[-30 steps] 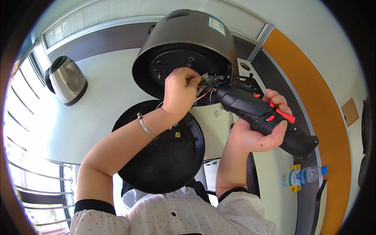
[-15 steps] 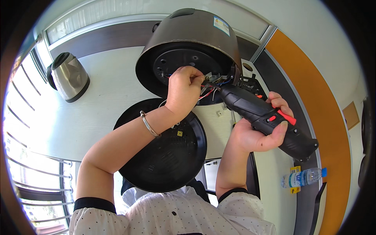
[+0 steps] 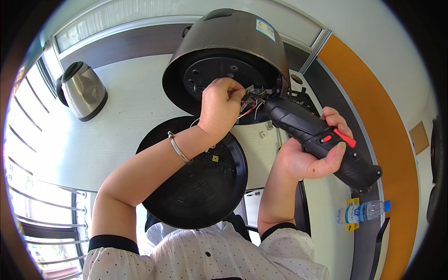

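Observation:
A dark brown, drum-shaped appliance housing lies tipped on its side, its open underside toward me. Loose wires in red, white and blue show at the opening's right. My left hand reaches in there, thumb and fingertips pinched beside the wiring; what they hold is too small to make out. My right hand is wrapped around a black cordless screwdriver with red switches. Its bit points left, close to my left fingertips. Below my left forearm lies a round black base cover with small loose parts in it.
A steel electric kettle stands at the left of the white table. A small pale piece lies right of the cover. A plastic water bottle lies at the lower right. A low wall panel runs behind the housing.
The screwdriver and my right hand have shifted very slightly right. My left hand keeps its pinch by the wires. Otherwise the scene looks the same.

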Available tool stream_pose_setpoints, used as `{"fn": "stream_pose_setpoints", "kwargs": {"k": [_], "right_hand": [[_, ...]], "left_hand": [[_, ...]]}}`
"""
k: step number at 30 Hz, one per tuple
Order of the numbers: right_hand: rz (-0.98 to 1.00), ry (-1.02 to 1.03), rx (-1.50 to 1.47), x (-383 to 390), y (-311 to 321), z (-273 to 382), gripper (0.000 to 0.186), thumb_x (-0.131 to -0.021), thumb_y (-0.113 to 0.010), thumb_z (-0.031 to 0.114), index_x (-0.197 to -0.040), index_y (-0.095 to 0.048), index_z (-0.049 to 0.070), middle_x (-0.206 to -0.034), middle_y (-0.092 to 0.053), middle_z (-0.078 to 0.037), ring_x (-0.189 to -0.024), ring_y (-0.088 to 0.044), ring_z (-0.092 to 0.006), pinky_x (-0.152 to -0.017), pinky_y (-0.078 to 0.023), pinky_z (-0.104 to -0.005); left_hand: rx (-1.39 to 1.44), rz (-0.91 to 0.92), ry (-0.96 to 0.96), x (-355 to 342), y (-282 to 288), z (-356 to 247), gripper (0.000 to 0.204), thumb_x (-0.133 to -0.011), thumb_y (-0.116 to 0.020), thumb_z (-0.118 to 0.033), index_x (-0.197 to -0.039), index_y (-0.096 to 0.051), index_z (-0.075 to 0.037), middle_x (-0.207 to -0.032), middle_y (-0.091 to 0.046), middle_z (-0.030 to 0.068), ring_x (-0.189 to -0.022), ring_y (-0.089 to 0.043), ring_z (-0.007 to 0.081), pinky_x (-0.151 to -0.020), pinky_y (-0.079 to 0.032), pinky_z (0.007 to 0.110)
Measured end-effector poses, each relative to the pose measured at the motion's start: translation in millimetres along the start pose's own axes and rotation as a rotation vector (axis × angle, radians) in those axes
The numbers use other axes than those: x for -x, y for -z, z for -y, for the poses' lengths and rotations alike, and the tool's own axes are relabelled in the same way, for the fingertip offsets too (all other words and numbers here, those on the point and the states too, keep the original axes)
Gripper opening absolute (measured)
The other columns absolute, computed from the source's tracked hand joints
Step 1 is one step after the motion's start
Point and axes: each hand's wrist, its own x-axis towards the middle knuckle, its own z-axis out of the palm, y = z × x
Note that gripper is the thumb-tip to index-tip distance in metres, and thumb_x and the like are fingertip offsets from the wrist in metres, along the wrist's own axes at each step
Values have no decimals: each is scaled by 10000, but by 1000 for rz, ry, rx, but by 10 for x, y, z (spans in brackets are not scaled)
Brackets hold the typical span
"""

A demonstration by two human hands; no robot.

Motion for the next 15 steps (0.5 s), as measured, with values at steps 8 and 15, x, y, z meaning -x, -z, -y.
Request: {"fn": "stream_pose_setpoints", "kwargs": {"k": [8,15], "right_hand": [[-12,-38,-1,16,-9,-5,363,-708,-541,269,-934,-465,-4,-815,-519,-146,-843,-537,-313,-833,-401,-415],[62,63,66,7,-13,-21,338,-729,-563,251,-948,-453,17,-790,-498,-101,-888,-476,-271,-893,-349,-404]], "left_hand": [[-50,2,-38,2,10,8,58,-786,-619,11,-822,-638,52,-702,-611,84,-612,-551,133,-564,-444,258],[-26,-14,-11,6,-3,-26,42,-748,-631,7,-773,-633,41,-765,-617,160,-650,-614,263,-615,-487,327]]}}
